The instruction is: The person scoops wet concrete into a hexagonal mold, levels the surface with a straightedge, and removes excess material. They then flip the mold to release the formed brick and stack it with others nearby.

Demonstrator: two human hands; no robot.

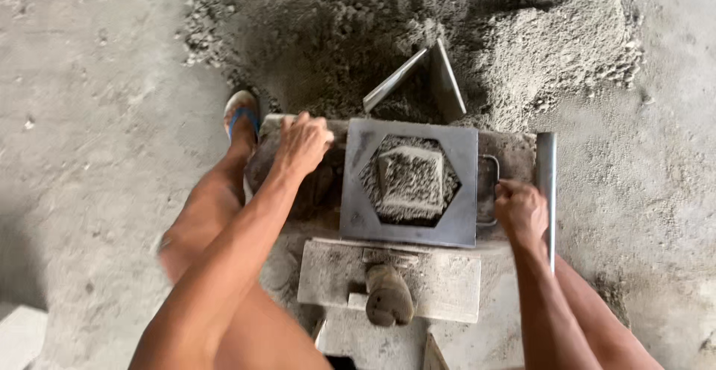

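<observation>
A square grey metal mould (350, 191) with a hexagonal opening lies flat in front of me. A lump of damp grey cement mix (409, 181) fills its middle. My left hand (301, 143) rests on the worn block at the mould's left side, fingers curled over its top. My right hand (520, 209) is closed on the metal handle (492, 168) at the mould's right side. Below the mould lies a flat grey tamper block (440, 280) with a rounded, cement-crusted grip (388, 296).
A big heap of grey cement mix (522, 34) rises beyond the mould, with two metal plates (446, 79) stuck upright in it. A narrow metal bar (546, 183) stands at the right. My foot in a blue sandal (242, 116) is at the left, on the concrete floor (89, 116).
</observation>
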